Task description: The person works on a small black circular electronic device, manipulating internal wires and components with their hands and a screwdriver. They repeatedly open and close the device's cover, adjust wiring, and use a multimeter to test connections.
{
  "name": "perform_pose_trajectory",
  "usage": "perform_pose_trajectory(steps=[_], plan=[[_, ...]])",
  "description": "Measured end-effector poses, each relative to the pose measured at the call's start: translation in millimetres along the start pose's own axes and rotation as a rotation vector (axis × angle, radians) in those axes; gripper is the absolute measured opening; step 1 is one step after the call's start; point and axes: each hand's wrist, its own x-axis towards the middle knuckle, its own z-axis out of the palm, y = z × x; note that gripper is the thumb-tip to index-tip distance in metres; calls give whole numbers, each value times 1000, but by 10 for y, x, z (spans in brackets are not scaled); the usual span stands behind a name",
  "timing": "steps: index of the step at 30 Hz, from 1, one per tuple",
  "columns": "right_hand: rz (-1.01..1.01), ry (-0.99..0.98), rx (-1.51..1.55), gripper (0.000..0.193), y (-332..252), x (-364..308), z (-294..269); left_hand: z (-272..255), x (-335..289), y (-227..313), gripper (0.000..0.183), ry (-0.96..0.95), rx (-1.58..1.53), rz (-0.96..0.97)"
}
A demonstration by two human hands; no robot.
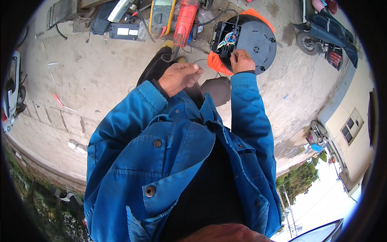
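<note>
Black open box is located at bunched fingertips of right hand; left hand is held apart, loosely curled. Whether anything is pinched cannot be told.

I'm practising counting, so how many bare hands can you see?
2: the bare left hand, in front of black fabric trousers, and the bare right hand, at the open black plastic box with thin colourful wires. I see no others.

The multimeter lies left of the power tool, the wire-filled box right of both.
</note>
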Motion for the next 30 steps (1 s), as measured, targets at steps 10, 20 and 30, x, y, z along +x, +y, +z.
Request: perform_pose_trajectory(steps=[10,20,30], plan=[[-121,-109,26,14,45,169,-108,-54,-28,-11,30,2,-39,27],[-61,-133,202,12,51,117,-128,-93,-53,-27,30,27,-52,45],[-119,-27,199,15,31,-7,-55,-149,-95,-70,30,8,-64,62]])
